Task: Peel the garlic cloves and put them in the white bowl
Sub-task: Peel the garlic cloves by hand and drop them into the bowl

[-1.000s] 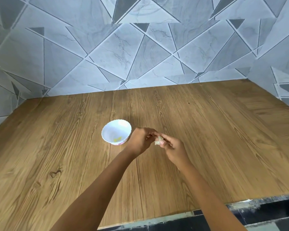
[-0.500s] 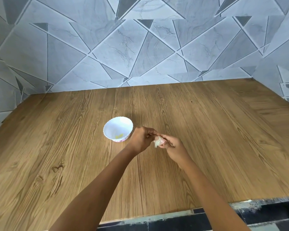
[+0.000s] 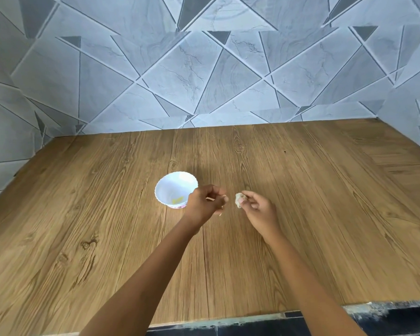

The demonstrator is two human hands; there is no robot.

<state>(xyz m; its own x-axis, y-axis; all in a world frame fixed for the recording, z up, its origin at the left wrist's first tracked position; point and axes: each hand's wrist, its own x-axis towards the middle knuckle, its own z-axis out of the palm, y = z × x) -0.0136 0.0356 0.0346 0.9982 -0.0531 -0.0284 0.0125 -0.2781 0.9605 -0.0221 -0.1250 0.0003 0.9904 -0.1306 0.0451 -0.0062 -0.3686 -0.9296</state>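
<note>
Above the middle of the wooden table (image 3: 301, 214), pinching a whitish garlic clove (image 3: 238, 200) between thumb and fingertips of the right hand (image 3: 258, 208). Holding the left hand (image 3: 204, 206) just left of the clove and apart from it, fingers curled inward; not possible to tell whether gripping a thin scrap of skin. Standing upright on the table just left of and slightly farther than the left hand: white bowl (image 3: 166, 187), carrying a few yellowish pieces (image 3: 178, 200) at its near side.
</note>
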